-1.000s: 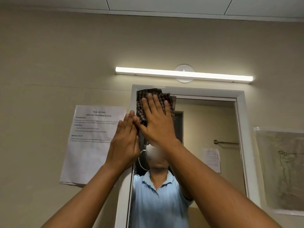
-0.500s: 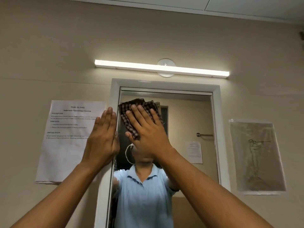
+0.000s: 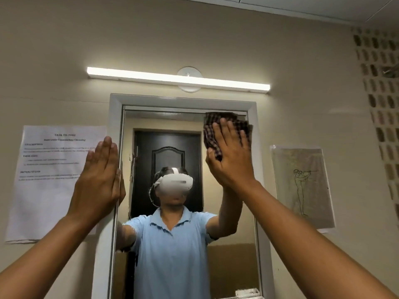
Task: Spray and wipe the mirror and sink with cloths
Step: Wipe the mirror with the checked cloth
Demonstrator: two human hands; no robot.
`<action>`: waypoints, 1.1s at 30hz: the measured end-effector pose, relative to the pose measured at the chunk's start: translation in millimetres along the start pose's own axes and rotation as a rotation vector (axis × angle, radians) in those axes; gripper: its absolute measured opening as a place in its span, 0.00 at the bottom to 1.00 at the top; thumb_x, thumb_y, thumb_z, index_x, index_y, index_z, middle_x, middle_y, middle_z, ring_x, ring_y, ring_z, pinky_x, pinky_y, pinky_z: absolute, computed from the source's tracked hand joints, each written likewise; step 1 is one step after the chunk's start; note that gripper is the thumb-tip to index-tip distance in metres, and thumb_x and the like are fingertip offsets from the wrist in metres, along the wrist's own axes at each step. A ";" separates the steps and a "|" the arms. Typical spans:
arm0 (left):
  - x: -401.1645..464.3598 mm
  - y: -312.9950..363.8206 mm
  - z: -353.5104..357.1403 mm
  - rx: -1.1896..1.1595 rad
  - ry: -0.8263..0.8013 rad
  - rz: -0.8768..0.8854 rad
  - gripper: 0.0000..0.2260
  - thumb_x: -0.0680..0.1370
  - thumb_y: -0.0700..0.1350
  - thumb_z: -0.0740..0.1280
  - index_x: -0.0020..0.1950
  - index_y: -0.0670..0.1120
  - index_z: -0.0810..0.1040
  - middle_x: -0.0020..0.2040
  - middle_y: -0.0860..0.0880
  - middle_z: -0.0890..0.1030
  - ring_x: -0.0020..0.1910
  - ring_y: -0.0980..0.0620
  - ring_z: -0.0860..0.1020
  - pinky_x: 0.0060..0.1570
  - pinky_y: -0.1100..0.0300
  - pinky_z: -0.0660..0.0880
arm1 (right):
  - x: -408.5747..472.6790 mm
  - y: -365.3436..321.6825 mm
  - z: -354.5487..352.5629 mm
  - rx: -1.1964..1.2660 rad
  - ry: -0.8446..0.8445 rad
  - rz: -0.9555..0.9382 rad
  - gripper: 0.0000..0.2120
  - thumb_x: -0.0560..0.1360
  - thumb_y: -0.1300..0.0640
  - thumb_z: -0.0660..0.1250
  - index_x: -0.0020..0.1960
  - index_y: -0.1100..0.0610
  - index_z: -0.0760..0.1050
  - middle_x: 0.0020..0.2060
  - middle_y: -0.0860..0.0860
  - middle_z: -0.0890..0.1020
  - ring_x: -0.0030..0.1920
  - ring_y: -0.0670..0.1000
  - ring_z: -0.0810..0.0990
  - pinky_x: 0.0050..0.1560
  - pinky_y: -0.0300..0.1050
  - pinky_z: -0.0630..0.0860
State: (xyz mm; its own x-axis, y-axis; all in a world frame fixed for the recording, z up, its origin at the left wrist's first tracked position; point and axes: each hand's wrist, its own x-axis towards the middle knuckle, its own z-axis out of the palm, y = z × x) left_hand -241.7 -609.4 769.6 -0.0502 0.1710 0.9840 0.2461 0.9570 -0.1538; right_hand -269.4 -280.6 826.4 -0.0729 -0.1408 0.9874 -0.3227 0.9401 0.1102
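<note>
The mirror (image 3: 185, 147) hangs on the beige wall (image 3: 64, 61) in a white frame (image 3: 114, 117), under a lit tube lamp (image 3: 177, 79). Your right hand (image 3: 232, 160) lies flat on the glass near the upper right corner, with its fingers (image 3: 218, 134) spread, and it presses a dark checkered cloth (image 3: 224, 128) against the mirror; the cloth shows above and to the left of the fingers and reaches almost to the top edge of the frame. The grip of this hand is open and flat, pressing the cloth and not clamped around it. Your left hand (image 3: 100, 180) is also open and holds nothing; its palm rests on the left side of the frame, with the fingers together and pointing up. A printed task sheet (image 3: 49, 190) is fixed to the wall just left of this hand, and partly behind it. A line drawing (image 3: 302, 186) in a plastic cover hangs on the wall to the right of the mirror. In the glass you see your reflection (image 3: 172, 244) in a light blue shirt, and a dark door (image 3: 168, 147) behind it.
</note>
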 end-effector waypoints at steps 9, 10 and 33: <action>-19.5 -0.7 -0.1 0.011 -0.026 0.017 0.28 0.81 0.47 0.49 0.80 0.40 0.50 0.81 0.41 0.51 0.80 0.45 0.50 0.78 0.46 0.52 | -90.2 -8.4 7.7 -0.073 0.013 0.097 0.33 0.81 0.42 0.51 0.81 0.53 0.49 0.81 0.52 0.50 0.81 0.52 0.46 0.79 0.59 0.47; -21.9 -1.3 -0.2 0.013 -0.031 0.019 0.28 0.81 0.47 0.49 0.80 0.40 0.50 0.81 0.41 0.51 0.80 0.44 0.50 0.78 0.46 0.52 | -97.7 -11.8 9.9 -0.088 0.011 0.105 0.33 0.81 0.42 0.51 0.81 0.54 0.50 0.81 0.53 0.50 0.81 0.52 0.47 0.78 0.60 0.49; -32.7 -4.8 -0.5 -0.039 -0.079 0.014 0.28 0.80 0.41 0.55 0.80 0.39 0.52 0.81 0.41 0.51 0.80 0.46 0.49 0.78 0.46 0.53 | 24.3 -187.8 52.3 -0.039 -0.088 -0.213 0.37 0.79 0.37 0.44 0.81 0.56 0.44 0.81 0.56 0.45 0.80 0.55 0.42 0.77 0.59 0.38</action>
State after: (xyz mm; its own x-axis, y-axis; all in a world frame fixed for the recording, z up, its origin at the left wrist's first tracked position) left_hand -240.8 -619.6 738.2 -0.1227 0.2034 0.9714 0.2852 0.9447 -0.1618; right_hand -259.9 -476.8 823.7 -0.0898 -0.3618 0.9279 -0.3026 0.8975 0.3207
